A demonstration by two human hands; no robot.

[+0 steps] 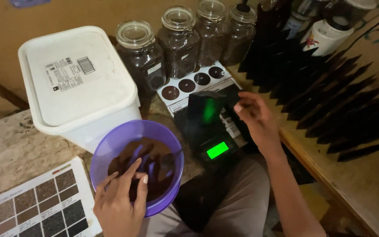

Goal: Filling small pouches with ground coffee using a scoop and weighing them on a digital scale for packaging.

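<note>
Left hand (119, 206): fingers curled, gripping purple bowl (110, 151) rim.
Right hand (255, 118): fingertips pinching black pouch (209, 112) on scale (218, 151).
Tip: keep pouch upright, mouth open.

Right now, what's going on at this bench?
A person sits at a bench. The left hand grips the near rim of a purple bowl of brown powder with a spoon in it. The right hand holds a black pouch on a small scale with a lit green display. Jars of dark grounds stand behind.
</note>
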